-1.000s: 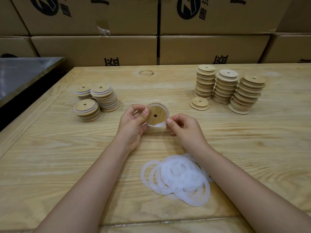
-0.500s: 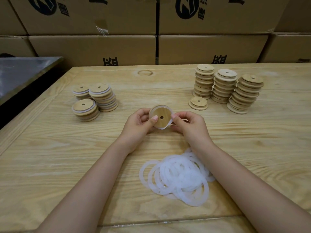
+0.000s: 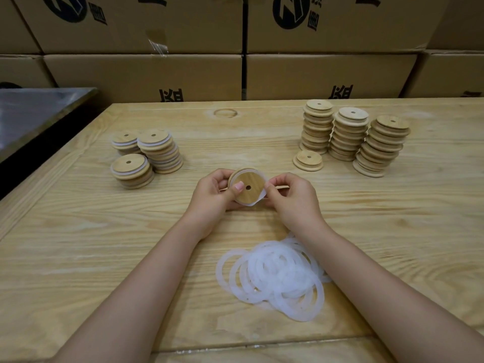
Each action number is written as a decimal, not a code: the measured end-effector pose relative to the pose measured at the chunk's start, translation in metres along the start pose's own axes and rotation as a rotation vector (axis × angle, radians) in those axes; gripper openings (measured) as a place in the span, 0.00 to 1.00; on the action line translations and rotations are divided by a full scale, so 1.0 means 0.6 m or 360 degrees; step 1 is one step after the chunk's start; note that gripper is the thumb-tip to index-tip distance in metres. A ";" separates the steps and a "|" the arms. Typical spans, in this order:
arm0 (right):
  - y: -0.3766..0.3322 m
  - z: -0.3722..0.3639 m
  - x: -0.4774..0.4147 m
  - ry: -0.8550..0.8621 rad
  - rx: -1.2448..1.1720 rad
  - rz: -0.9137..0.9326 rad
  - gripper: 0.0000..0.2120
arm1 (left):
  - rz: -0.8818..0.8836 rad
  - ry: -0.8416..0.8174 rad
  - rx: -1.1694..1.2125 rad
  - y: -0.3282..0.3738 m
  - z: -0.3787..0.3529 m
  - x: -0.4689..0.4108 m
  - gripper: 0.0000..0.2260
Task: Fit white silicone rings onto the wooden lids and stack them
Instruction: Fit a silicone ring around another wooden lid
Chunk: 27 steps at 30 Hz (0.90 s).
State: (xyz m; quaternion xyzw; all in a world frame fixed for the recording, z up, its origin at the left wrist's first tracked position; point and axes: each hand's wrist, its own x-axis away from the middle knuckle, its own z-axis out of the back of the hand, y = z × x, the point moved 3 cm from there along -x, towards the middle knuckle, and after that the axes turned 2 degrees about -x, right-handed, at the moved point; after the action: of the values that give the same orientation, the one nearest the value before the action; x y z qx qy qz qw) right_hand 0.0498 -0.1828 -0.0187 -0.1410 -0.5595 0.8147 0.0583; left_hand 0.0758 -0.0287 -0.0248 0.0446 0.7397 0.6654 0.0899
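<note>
head view: at the centre of the frame the left hand [image 3: 212,195] grips a wooden lid [image 3: 248,188] by its rim, thumb on its face. the right hand [image 3: 293,203] pinches the white ring [image 3: 262,198], which looks only part seated at the lid's lower right edge. best, i'd judge, to pin the seated side with the thumb, stretch the loose arc over, then check it lies flat. spare rings [image 3: 275,276] lie on the desk [image 3: 78,244] at lower centre, with ringed stacks [image 3: 146,155] upper left and bare lids [image 3: 351,134] upper right
</note>
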 end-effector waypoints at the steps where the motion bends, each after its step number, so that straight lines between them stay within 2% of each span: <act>1: -0.001 0.000 0.000 -0.0005 0.0019 0.0006 0.07 | 0.0003 0.0004 0.0003 0.000 0.001 0.000 0.06; 8: -0.008 0.004 -0.002 -0.0037 0.0176 0.0097 0.05 | 0.0037 -0.0004 0.0053 0.001 0.004 -0.001 0.05; 15: 0.000 0.000 0.004 -0.0141 -0.0136 -0.0001 0.07 | 0.0093 -0.0021 0.0178 -0.004 0.007 -0.006 0.04; 19: -0.001 -0.005 0.009 -0.0074 -0.0106 0.0029 0.06 | 0.0093 -0.0038 0.0191 -0.006 0.007 -0.005 0.05; 24: 0.000 -0.004 0.012 0.0040 0.0115 0.0088 0.06 | 0.0029 -0.0058 0.0123 -0.006 0.003 -0.002 0.05; 27: 0.000 -0.001 0.010 0.0031 0.0095 0.0063 0.06 | 0.0036 -0.0051 0.0140 -0.005 0.003 -0.002 0.05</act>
State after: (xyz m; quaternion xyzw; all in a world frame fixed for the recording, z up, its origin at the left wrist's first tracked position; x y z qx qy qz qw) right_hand 0.0443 -0.1808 -0.0202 -0.1581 -0.5314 0.8306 0.0519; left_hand 0.0773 -0.0275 -0.0281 0.0676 0.7662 0.6323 0.0921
